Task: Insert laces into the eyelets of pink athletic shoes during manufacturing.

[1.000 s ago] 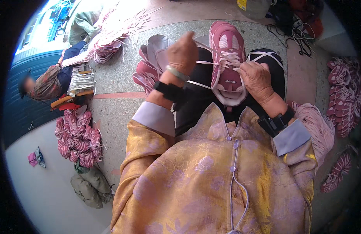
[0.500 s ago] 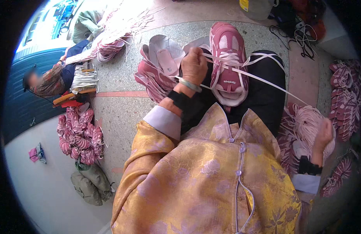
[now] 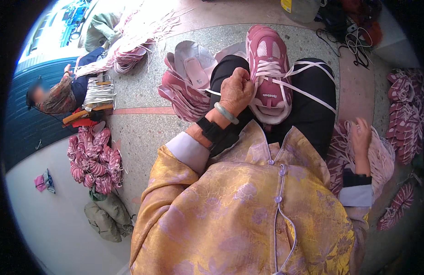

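A pink shoe upper with white mesh lies across my knees, toe pointing away. White laces cross its front, and loose ends trail over my right thigh. Against the upper's left edge, my left hand is closed, thumb and fingers pressed together; what they pinch is hidden. Off to the right, my right hand has its fingers apart, over a bundle of pale pink-white laces. Left of my knees sits a stack of pink uppers with white linings.
At the left, a co-worker sits by a rack of white laces. Bundled pink uppers and grey-green sacks lie lower left. More uppers are piled far right, with cables above them.
My left hand has moved in from the left to the upper's edge. My right hand has shifted left and its fingers have opened; the lace end now lies over my right thigh.
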A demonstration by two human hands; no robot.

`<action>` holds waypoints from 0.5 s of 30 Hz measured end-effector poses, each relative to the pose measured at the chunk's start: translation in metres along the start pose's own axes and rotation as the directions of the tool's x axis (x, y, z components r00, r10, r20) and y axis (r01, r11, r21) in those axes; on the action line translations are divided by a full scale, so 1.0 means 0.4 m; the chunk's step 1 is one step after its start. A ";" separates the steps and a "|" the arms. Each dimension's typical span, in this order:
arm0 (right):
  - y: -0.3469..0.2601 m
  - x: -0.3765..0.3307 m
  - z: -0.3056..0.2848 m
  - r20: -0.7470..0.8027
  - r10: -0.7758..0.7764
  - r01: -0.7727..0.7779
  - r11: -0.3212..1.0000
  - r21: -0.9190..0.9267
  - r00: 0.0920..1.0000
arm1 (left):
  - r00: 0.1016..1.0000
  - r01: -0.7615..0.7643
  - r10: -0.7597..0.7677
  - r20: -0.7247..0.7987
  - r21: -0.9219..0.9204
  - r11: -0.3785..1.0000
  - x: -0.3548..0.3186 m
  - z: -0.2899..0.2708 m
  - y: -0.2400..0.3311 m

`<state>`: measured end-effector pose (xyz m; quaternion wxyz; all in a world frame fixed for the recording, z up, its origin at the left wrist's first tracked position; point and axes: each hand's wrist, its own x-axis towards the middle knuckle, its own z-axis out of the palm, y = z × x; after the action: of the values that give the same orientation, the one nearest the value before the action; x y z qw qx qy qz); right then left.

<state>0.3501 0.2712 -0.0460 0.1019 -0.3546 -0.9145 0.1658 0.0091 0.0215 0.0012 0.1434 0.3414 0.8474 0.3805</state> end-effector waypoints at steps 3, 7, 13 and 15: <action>-0.284 0.113 -0.029 -0.132 -0.200 0.229 0.939 0.259 0.971 | 0.998 -0.051 0.052 -0.024 0.026 0.998 0.005 -0.006 0.013; -0.461 0.182 0.000 -0.119 -0.445 0.461 0.855 0.239 0.887 | 0.996 -0.083 0.084 -0.006 0.083 0.993 0.008 0.000 0.033; -0.536 0.180 0.070 -0.014 -0.398 0.381 0.867 0.320 0.917 | 0.868 -0.489 0.491 0.069 0.285 0.825 0.008 -0.004 0.068; -0.541 0.181 0.069 0.014 -0.390 0.366 0.877 0.312 0.921 | 0.869 -0.485 0.489 0.082 0.344 0.804 0.011 0.010 0.060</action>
<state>0.1560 0.1644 0.0146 0.1507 -0.1427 -0.9328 0.2945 0.0191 0.0379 0.0164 -0.0270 0.5651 0.7864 0.2478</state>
